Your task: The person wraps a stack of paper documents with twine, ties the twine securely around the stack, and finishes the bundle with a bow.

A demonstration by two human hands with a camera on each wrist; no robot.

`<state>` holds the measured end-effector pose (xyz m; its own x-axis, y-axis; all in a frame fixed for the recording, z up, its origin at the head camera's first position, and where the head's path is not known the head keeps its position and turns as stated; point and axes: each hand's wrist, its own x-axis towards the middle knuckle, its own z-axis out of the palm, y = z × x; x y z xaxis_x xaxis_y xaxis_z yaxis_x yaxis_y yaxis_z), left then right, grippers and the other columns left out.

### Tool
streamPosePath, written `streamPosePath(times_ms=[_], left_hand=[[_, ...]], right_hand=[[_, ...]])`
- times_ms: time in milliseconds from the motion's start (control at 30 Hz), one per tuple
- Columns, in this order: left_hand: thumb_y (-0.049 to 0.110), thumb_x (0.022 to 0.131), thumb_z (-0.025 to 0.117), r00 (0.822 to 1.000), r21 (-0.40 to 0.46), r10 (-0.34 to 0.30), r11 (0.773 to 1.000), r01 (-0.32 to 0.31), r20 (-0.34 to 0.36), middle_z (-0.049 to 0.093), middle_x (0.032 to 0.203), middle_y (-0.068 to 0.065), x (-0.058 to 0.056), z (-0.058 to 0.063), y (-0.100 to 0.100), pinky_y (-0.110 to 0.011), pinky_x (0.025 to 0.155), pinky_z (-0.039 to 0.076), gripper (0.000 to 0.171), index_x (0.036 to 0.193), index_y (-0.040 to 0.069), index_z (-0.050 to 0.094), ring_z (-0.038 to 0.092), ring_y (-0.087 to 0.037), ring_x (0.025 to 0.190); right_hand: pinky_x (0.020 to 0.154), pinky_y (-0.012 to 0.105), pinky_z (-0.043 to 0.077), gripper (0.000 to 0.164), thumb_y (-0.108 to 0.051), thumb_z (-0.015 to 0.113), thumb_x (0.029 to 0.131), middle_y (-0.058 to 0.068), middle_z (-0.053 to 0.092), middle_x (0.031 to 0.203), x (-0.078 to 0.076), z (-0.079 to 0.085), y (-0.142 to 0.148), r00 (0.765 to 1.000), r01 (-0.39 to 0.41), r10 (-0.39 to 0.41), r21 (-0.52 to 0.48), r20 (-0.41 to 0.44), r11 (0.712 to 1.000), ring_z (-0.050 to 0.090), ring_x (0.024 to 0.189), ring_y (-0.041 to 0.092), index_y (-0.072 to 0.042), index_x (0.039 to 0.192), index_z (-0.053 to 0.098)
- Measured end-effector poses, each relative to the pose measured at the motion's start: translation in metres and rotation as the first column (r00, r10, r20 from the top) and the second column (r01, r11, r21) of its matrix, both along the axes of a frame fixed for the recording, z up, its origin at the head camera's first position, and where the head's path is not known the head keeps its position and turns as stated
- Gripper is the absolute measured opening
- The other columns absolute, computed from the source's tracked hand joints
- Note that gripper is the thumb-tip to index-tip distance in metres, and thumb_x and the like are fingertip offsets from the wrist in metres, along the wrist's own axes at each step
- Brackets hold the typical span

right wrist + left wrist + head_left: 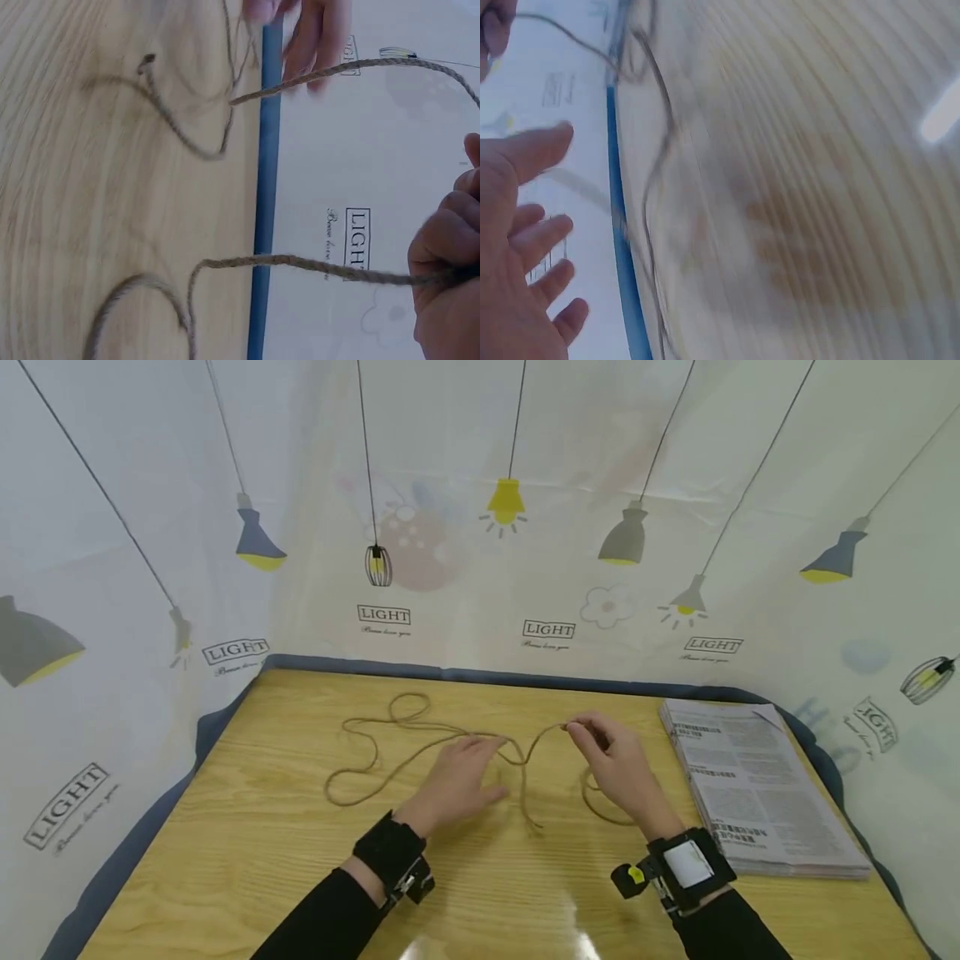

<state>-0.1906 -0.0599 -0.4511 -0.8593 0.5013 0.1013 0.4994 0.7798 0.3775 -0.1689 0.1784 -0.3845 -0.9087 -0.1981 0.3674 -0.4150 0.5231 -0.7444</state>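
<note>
A thin brown twine rope [524, 793] lies in loose loops across the wooden table [300, 860]. My right hand [618, 764] pinches part of it, lifting that stretch off the table. In the right wrist view the curled fingers of the right hand [450, 247] grip the rope [322, 266], which runs out of the fist on two sides. My left hand [457, 785] hovers over the middle of the rope. Its fingers are spread and relaxed in the left wrist view, where the left hand [517, 247] holds nothing. One rope end [148, 58] lies free, its tip dark.
A stack of printed sheets [757, 793] lies at the table's right side. Behind the table hangs a white cloth [465, 643] printed with lamps, its dark blue border [360, 667] along the table's back edge.
</note>
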Motion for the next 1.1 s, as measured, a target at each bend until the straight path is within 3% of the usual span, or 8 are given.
streamPosePath(times_ms=[133,267,367,567,767,867,967,1100], left_hand=[[0.042,0.089,0.055,0.984,0.121,-0.16,0.981,0.15,0.078,0.059,0.12,0.009,-0.002,0.0,0.023,-0.047,0.104,0.028,0.039,0.124,0.024,0.055,0.049,-0.016,0.119],[0.033,0.095,0.047,0.971,0.188,-0.2,0.967,0.174,0.131,0.059,0.078,0.012,-0.003,0.005,0.011,-0.029,0.073,0.043,0.019,0.095,0.023,0.064,0.053,-0.006,0.067],[0.034,0.097,0.042,0.979,0.188,-0.119,0.978,0.087,0.168,0.051,0.068,0.006,-0.007,0.009,-0.017,-0.024,0.057,0.037,0.021,0.089,0.026,0.06,0.043,-0.007,0.055],[0.039,0.099,0.033,0.985,0.177,0.109,0.975,-0.131,0.131,0.059,0.081,0.003,-0.017,0.025,-0.086,-0.03,0.065,0.04,0.029,0.099,0.028,0.059,0.046,-0.01,0.061],[0.039,0.1,0.025,0.962,0.171,0.269,0.947,-0.272,0.041,0.06,0.083,-0.005,-0.016,0.042,-0.13,-0.034,0.067,0.042,0.041,0.108,0.015,0.058,0.048,-0.016,0.06],[0.039,0.1,0.026,0.952,0.144,0.302,0.941,-0.306,0.048,0.055,0.075,-0.005,-0.015,0.043,-0.138,-0.033,0.061,0.039,0.04,0.106,0.014,0.056,0.046,-0.015,0.058],[0.038,0.1,0.027,0.957,0.128,0.277,0.95,-0.286,0.087,0.045,0.063,-0.003,-0.015,0.039,-0.139,-0.029,0.054,0.033,0.036,0.106,0.016,0.055,0.039,-0.015,0.049],[0.035,0.1,0.033,0.966,0.131,0.224,0.962,-0.24,0.127,0.044,0.062,0.001,-0.015,0.036,-0.129,-0.028,0.054,0.034,0.031,0.112,0.019,0.056,0.037,-0.012,0.048]], right_hand=[[0.051,0.024,0.035,0.019,-0.028,0.047,0.095,0.004,0.051,0.069,-0.013,-0.013,0.01,0.998,0.055,-0.055,0.012,-0.017,0.998,0.04,0.054,0.011,-0.019,0.102,0.063],[0.05,0.025,0.034,0.026,-0.038,0.047,0.094,0.004,0.051,0.068,-0.022,-0.023,0.035,0.984,0.18,-0.18,0.08,-0.003,0.98,0.04,0.053,0.013,-0.019,0.103,0.063],[0.048,0.026,0.033,0.027,-0.038,0.049,0.093,0.002,0.05,0.068,-0.024,-0.029,0.057,0.973,0.222,-0.228,0.151,0.02,0.963,0.039,0.052,0.014,-0.017,0.102,0.063],[0.05,0.025,0.036,0.026,-0.036,0.054,0.091,0.003,0.055,0.074,-0.024,-0.041,0.087,0.979,0.135,-0.175,0.307,0.108,0.942,0.044,0.058,0.014,-0.014,0.103,0.063],[0.059,0.03,0.04,0.035,-0.036,0.047,0.095,0.012,0.062,0.091,-0.02,-0.039,0.111,0.959,0.166,-0.241,0.389,0.151,0.906,0.052,0.073,0.02,-0.009,0.112,0.061],[0.054,0.031,0.038,0.035,-0.03,0.044,0.097,0.019,0.062,0.096,-0.017,-0.025,0.125,0.941,0.244,-0.321,0.443,0.108,0.863,0.053,0.067,0.021,-0.003,0.114,0.059],[0.047,0.031,0.033,0.028,-0.02,0.045,0.095,0.022,0.062,0.088,-0.017,-0.007,0.136,0.907,0.394,-0.415,0.499,-0.074,0.772,0.049,0.056,0.022,-0.001,0.106,0.062],[0.061,0.048,0.037,0.024,-0.008,0.043,0.089,0.024,0.059,0.088,-0.02,0.014,0.138,0.758,0.652,-0.538,0.428,-0.369,0.626,0.048,0.069,0.037,-0.001,0.094,0.065]])
